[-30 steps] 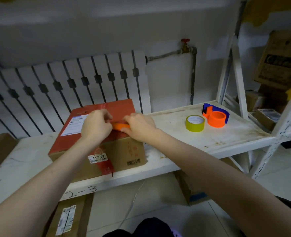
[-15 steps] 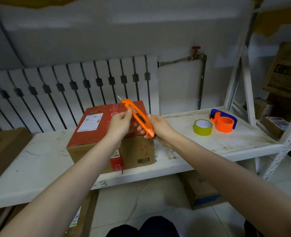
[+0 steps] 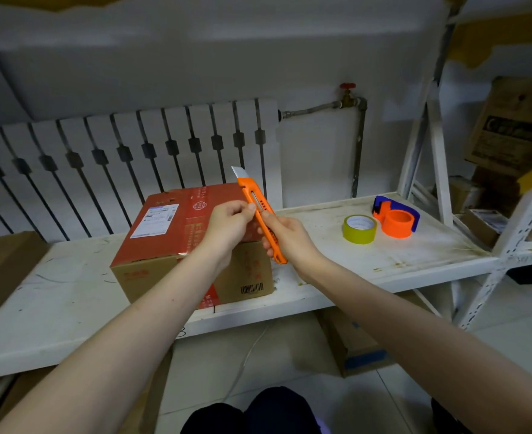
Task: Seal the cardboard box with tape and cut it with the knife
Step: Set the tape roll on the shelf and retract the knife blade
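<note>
Knife [image 3: 261,215] lifted off box [image 3: 177,233], blade now out; right hand [image 3: 289,236] fingers clamped on handle, left hand [image 3: 228,222] fingers pinching slider; cutting likely next.

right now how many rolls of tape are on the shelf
2. A yellow roll lies flat on the white shelf, right of the box. An orange roll sits in a blue dispenser just right of it. Nothing suggests more, though the hands hide part of the shelf.
</note>
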### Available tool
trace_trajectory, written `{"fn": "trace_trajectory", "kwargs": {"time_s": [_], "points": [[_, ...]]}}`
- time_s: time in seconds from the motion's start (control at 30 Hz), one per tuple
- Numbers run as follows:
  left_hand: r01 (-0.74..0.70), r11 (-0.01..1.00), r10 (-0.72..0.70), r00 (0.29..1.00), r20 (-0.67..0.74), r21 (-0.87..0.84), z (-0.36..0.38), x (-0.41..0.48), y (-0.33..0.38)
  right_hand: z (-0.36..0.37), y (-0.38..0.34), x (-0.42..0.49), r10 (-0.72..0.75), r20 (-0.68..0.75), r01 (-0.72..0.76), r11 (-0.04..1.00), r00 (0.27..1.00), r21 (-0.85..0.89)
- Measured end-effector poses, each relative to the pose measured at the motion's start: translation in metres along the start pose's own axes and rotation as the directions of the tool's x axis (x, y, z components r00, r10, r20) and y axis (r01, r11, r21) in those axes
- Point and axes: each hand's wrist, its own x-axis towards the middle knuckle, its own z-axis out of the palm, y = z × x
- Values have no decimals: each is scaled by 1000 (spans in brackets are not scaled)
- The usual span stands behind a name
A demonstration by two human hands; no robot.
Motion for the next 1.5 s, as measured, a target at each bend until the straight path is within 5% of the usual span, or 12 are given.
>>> {"fn": "trace_trajectory", "kwargs": {"time_s": [0.43,0.97,1.33,1.4,1.47,1.5], "points": [[103,988,-108,993,-42,-113,22,10,-5,-12,14,4,-16,53,12,997,998,73],[185,972,-194,980,-44,-145,31,16,-7,-27,14,-3,38,286,-125,948,957,292],[192,957,-214,973,-84,-216,28,26,-3,-44,23,1,102,197,-131,981,975,143],[148,985,-156,984,-85,-93,25,28,-4,-52,30,4,68,146,-89,986,987,141],[-10,967,32,996,-81,256,20,28,-7,-60,37,9,43,41,-51,977,998,209],[-114,865,143,989,-24,489,17,27,-10,-65,40,13,49,-53,-35,972,997,231]]}}
